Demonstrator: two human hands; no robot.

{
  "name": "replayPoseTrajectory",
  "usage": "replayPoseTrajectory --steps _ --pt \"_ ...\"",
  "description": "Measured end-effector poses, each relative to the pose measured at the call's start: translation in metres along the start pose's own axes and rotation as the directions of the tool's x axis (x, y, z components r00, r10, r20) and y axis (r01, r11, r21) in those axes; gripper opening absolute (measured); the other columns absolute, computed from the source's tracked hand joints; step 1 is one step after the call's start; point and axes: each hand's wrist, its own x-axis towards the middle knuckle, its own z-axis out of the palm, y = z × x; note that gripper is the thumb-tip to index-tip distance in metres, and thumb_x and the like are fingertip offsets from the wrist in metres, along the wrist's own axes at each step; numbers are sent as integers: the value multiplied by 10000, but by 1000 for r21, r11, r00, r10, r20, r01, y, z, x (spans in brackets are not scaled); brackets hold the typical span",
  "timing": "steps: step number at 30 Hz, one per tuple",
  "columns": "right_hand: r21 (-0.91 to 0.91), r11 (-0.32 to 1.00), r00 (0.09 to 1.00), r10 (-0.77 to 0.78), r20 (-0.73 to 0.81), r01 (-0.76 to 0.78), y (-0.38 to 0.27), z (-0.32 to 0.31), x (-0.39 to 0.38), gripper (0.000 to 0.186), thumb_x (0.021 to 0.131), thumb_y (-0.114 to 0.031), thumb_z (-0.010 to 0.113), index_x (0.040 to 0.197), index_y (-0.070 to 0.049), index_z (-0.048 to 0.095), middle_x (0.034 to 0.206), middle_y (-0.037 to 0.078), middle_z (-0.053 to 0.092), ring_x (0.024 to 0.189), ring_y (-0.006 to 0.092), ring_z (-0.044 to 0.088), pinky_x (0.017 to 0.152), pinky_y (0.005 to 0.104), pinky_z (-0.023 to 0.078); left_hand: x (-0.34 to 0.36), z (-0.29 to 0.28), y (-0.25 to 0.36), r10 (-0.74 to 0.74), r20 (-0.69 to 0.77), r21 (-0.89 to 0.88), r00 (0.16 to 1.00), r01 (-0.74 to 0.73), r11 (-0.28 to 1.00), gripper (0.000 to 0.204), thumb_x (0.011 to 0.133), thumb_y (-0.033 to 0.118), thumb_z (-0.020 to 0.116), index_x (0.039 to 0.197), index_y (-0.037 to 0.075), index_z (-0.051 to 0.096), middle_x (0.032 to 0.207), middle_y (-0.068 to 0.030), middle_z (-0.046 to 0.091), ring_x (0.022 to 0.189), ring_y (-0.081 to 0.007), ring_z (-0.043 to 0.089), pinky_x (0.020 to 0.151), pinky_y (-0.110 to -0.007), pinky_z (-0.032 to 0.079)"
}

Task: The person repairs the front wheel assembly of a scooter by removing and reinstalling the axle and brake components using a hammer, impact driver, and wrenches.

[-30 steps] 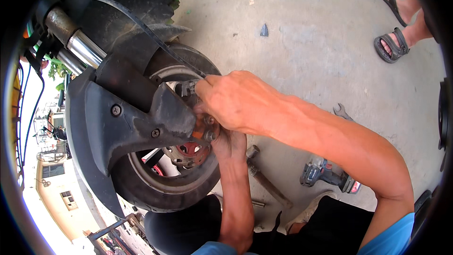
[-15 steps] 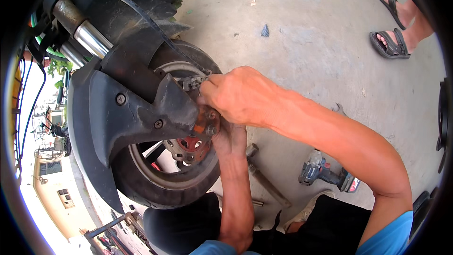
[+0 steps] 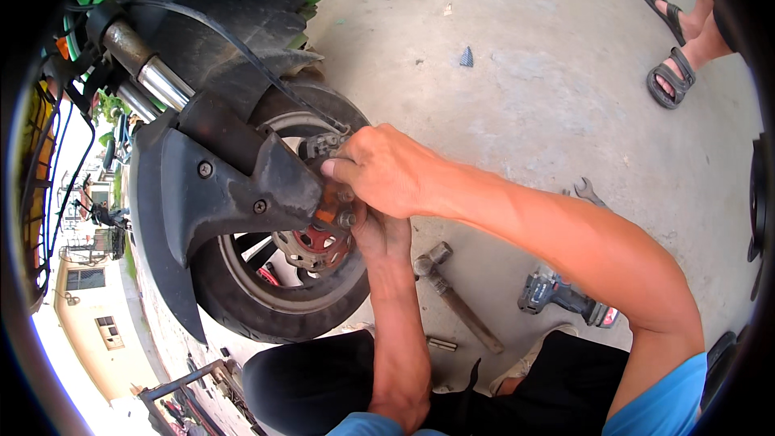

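At the front wheel [image 3: 282,319] of a scooter, both hands work beside the brake caliper [image 3: 321,145], where a black brake hose [image 3: 266,52] ends. My right hand [image 3: 386,171] is closed at the caliper's outer side, thumb bent inward; whatever it pinches is hidden. Just below it, my left hand [image 3: 383,234] reaches up behind the fork's lower end, against the rusty bracket with bolts [image 3: 333,206]; its fingers are out of sight. A brake disc [image 3: 311,249] with a red centre shows beside the left wrist. The black fork cover [image 3: 230,182] stands left of the hands.
On the concrete floor lie a hammer [image 3: 458,299], a cordless impact driver [image 3: 565,297], a spanner [image 3: 588,190] and a small metal socket piece [image 3: 441,344]. Another person's sandalled feet [image 3: 672,77] stand at the upper right. A metal frame [image 3: 182,383] is at lower left.
My right hand has turned slightly, so its thumb now shows. My left hand stays at the bracket. The view has shifted a little, uncovering more of the hammer and spanner.
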Motion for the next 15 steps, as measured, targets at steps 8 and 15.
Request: replayPoseTrajectory --steps 8,15 --pt "-527 758 874 -482 -57 384 8 -7 3 225 900 -198 648 977 8 601 850 192 648 747 420 661 657 486 534 7 -6 3 17 36 -53 999 -15 998 623 850 -11 689 1429 57 468 1461 -76 523 1402 -245 426 1227 -482 281" --pt "-202 979 981 -42 -190 3 -11 3 -5 285 957 -206 594 808 30 649 704 251 656 781 430 692 689 489 534 2 -6 2 -104 -39 -208 994 93 974 574 888 -8 649 1430 21 461 1479 -98 509 1416 -247 413 1233 -467 269"
